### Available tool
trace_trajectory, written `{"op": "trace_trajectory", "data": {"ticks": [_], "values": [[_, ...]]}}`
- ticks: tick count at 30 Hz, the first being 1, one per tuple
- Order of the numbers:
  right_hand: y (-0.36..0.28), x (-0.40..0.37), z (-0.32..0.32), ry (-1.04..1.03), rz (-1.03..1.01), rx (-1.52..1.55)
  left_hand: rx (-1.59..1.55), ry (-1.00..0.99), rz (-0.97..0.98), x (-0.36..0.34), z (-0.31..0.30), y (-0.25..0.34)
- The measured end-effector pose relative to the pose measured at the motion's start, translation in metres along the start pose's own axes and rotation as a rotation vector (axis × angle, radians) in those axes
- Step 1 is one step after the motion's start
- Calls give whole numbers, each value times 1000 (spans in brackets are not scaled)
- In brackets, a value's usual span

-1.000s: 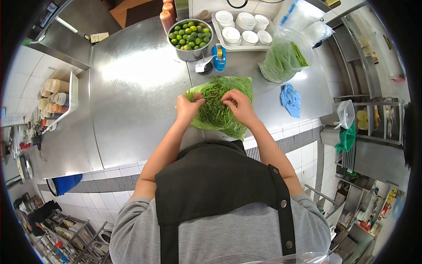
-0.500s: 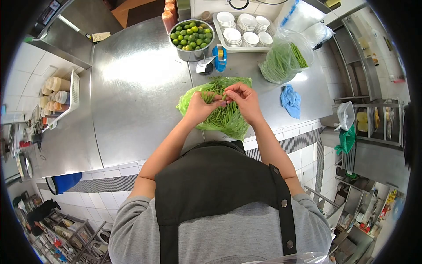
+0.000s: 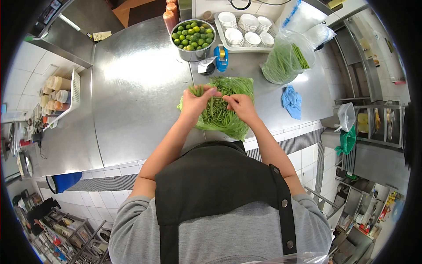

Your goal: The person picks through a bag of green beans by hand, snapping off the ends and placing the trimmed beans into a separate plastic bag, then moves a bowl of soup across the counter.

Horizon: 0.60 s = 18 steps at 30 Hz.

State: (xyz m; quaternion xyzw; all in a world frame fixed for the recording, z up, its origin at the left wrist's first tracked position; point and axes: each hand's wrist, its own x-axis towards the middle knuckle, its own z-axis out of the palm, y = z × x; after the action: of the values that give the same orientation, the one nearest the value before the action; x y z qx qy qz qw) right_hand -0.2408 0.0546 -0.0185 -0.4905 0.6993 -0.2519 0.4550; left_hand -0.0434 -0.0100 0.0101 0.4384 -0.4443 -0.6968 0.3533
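A pile of cut green beans (image 3: 220,112) lies on a light green plastic bag (image 3: 239,127) at the front edge of the steel table. Over the pile's left side, my left hand (image 3: 196,102) is closed round a small bunch of green beans (image 3: 196,90). My right hand (image 3: 240,107) is above the pile's right side, thumb and fingertips pinched together. Whatever lies between those fingertips is too small to make out. The two hands are close but apart.
On the steel table (image 3: 136,110) stand a pot of limes (image 3: 192,39), a blue tape dispenser (image 3: 221,58), a tray of white dishes (image 3: 246,49), a clear bag of long green beans (image 3: 283,61) and a blue cloth (image 3: 291,102). Orange bottles (image 3: 169,22) stand behind the pot.
My left hand has moved slightly left and turned, with the bunch now rising above its fingers. My right hand has come down a little. The fingertips have drawn apart, uncovering more of the pile.
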Motion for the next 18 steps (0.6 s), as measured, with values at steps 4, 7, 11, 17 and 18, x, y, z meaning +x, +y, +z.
{"op": "trace_trajectory", "data": {"ticks": [4,7,11,17,18], "values": [[-8,-13,13,-226,-132,433,-165,88,47,4,-7,3],[-20,-20,20,-275,-145,359,-212,116,63,3,-6,5],[-25,-17,28,-208,-202,369,-243,129,75,4,-8,0],[-30,-18,34,-62,-268,467,-337,127,67,6,-12,-3],[-30,-19,34,-24,-282,495,-379,122,60,7,-13,-3]]}}
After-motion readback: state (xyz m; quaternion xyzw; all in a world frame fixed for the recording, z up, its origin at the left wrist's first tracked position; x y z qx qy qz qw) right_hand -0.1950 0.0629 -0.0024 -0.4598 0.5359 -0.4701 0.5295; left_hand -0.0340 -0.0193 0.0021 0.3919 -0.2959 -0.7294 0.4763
